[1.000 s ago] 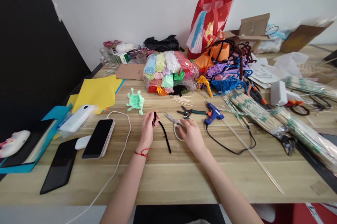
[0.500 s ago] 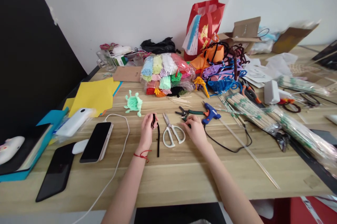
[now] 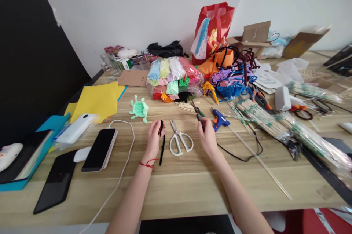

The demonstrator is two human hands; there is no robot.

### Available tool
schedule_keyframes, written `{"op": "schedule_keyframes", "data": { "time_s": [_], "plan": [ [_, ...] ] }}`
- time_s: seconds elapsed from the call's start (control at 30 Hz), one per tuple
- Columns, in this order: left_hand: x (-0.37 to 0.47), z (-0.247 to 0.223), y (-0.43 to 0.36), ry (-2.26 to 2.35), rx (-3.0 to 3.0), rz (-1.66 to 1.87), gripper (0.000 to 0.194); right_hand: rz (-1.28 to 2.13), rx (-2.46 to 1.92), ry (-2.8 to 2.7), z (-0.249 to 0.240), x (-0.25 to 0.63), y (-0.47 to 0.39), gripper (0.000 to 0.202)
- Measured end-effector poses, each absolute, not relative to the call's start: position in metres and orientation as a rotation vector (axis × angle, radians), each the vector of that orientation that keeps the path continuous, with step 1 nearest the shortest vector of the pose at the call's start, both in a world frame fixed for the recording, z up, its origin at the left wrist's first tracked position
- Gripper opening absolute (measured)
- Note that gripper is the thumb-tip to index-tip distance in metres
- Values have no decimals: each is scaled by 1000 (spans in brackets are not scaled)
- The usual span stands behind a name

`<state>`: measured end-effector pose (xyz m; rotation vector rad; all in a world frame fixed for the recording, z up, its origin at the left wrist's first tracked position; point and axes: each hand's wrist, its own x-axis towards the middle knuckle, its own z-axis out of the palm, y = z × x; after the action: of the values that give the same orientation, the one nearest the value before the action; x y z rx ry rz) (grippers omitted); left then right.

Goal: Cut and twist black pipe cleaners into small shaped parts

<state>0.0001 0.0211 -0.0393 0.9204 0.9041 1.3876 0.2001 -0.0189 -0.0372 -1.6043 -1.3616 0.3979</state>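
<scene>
A black pipe cleaner (image 3: 162,149) is pinched in my left hand (image 3: 154,136), bent at the fingers with one end hanging down over the table. My right hand (image 3: 206,136) is wrapped round the dark-handled pliers (image 3: 197,110), whose jaws point away from me. White-handled scissors (image 3: 180,142) lie between my hands, touching neither. Beyond my left hand stands a mint-green pipe-cleaner piece (image 3: 139,109) with curled, knob-ended legs. Just right of the pliers is a blue glue gun (image 3: 220,119).
Behind lie bagged bundles of coloured pipe cleaners (image 3: 172,76), a tangled coloured pile (image 3: 231,76) and a red bag (image 3: 217,30). Bagged wooden sticks (image 3: 264,118) lie at right. A phone (image 3: 100,149), white cable (image 3: 129,157) and yellow sheets (image 3: 96,100) are at left.
My right hand has picked up the pliers and turned them so the jaws point away. The hanging end of the pipe cleaner has swung slightly left.
</scene>
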Motion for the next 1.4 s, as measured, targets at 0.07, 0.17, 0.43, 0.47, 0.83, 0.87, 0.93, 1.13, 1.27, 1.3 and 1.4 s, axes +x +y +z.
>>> {"op": "schedule_keyframes", "data": {
  "time_s": [0.07, 0.17, 0.43, 0.47, 0.83, 0.87, 0.93, 1.13, 1.27, 1.3, 1.4],
  "plan": [
    [1, -39, 21, 915, 915, 1376, 23, 493, -1494, -1207, -31, 201, -21, 21],
    [2, -39, 20, 940, 915, 1360, 25, 622, -1267, -1023, -24, 198, -25, 24],
    [2, -38, 19, 964, 957, 1353, 25, 1201, -611, -777, -4, 192, -31, 27],
    [2, -38, 20, 963, 960, 1353, 25, 1249, -586, -761, -2, 191, -31, 27],
    [3, -38, 17, 960, 961, 1335, 26, 1420, -574, -635, -11, 189, -27, 51],
    [3, -38, 17, 959, 956, 1331, 26, 1429, -569, -632, -12, 188, -27, 52],
    [3, -37, 17, 954, 947, 1322, 25, 1435, -552, -622, -14, 188, -27, 56],
    [3, -36, 17, 960, 945, 1314, 26, 1432, -504, -599, -14, 186, -25, 58],
    [3, -35, 16, 968, 957, 1303, 25, 1456, -436, -574, -10, 188, -25, 64],
    [4, -35, 16, 966, 961, 1299, 25, 1463, -421, -559, -9, 189, -26, 66],
    [4, -36, 16, 951, 968, 1295, 24, 1477, -391, -498, -7, 193, -27, 68]
  ]
}}
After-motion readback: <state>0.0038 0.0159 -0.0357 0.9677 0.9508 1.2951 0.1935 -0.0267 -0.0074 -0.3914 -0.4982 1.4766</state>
